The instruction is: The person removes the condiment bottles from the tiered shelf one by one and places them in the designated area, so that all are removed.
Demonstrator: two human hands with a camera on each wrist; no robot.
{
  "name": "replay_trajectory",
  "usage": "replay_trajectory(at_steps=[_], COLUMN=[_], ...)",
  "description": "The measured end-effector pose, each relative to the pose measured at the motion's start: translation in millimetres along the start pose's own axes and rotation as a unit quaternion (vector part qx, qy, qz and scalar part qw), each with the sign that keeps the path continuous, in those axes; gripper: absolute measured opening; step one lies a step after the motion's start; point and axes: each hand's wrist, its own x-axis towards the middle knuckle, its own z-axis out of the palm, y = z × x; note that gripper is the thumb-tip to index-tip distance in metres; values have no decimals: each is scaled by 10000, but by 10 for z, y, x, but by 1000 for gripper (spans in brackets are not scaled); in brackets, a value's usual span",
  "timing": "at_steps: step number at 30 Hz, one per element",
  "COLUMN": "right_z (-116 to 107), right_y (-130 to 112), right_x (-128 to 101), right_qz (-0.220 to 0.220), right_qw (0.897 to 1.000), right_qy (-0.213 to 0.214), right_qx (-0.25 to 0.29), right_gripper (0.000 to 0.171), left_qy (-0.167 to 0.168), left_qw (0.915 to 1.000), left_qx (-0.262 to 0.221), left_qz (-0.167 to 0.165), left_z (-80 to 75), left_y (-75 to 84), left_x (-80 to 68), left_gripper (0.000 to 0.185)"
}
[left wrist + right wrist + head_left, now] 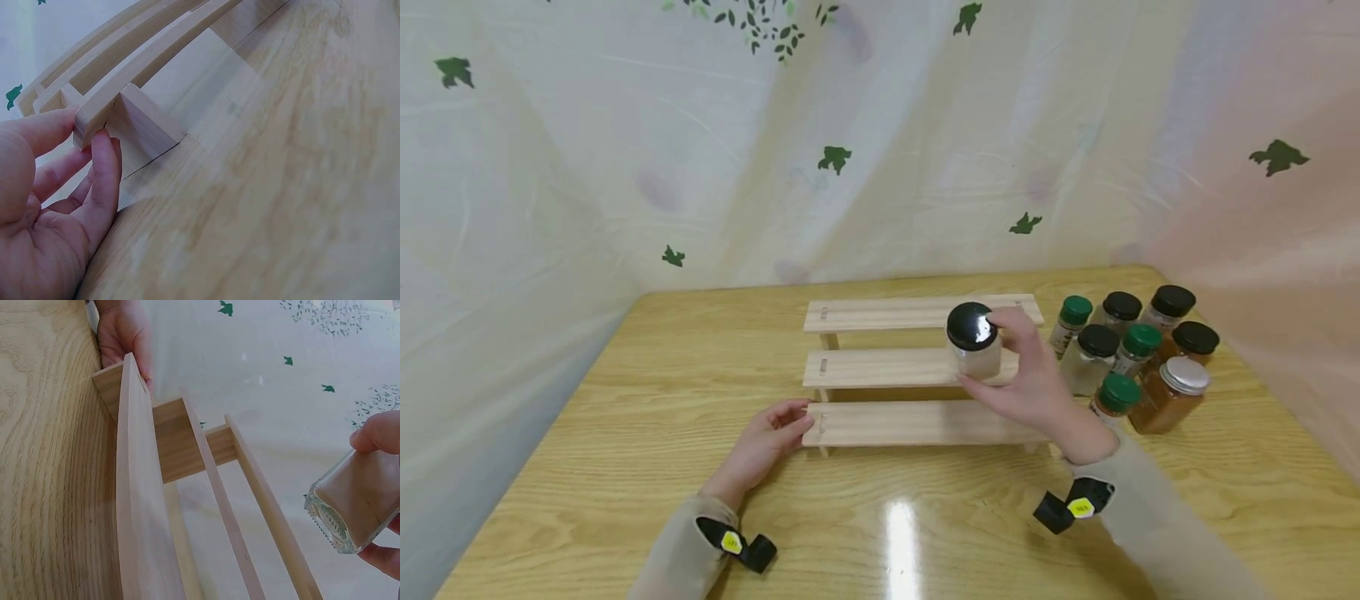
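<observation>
A three-tier wooden spice rack [910, 423] stands on the table, its boards stepped up toward the back. My left hand [763, 442] grips the left end of the lowest board; in the left wrist view the thumb lies at its top edge and a finger [106, 159] underneath. My right hand [1033, 387] holds a glass spice jar [976, 354] with a black lid, thumb and fingers on its sides. The jar overlaps the middle and top boards in the head view. Seen from the right wrist, its clear base faces the rack and pale powder [365, 494] fills it.
Several spice jars are grouped right of the rack, with green lids [1120, 392], black lids [1195, 337] and one silver lid [1184, 375]. A patterned curtain [895, 167] hangs behind the wooden table [647, 400].
</observation>
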Motion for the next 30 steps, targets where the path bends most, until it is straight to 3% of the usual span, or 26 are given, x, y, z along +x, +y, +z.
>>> replay_trajectory(at_steps=[7, 11, 16, 21, 26, 30], right_z=[-130, -227, -341, -457, -650, -841], right_y=[-14, -6, 21, 80, 128, 126], right_x=[-87, -148, -194, -286, -404, -480], right_qz=[-27, 10, -394, -747, -695, -354], right_qw=[9994, 9999, 9988, 9958, 9942, 9921], right_qy=[128, 95, 137, 518, 806, 1141], right_qx=[-312, -143, 257, 58, 120, 381], right_gripper=[60, 60, 56, 53, 55, 63], left_qy=[-34, -89, -90, -65, -75, -57], left_qw=[10000, 9999, 9998, 9997, 9996, 9996], left_qx=[-47, -77, -146, -212, -260, -281], left_qz=[38, 36, 24, 49, 53, 65], left_z=[8, 14, 10, 15, 25, 25], left_y=[25, 30, 23, 6, -9, -18], left_x=[-10, -14, -12, -11, -8, -19], left_gripper=[43, 43, 43, 43, 42, 43])
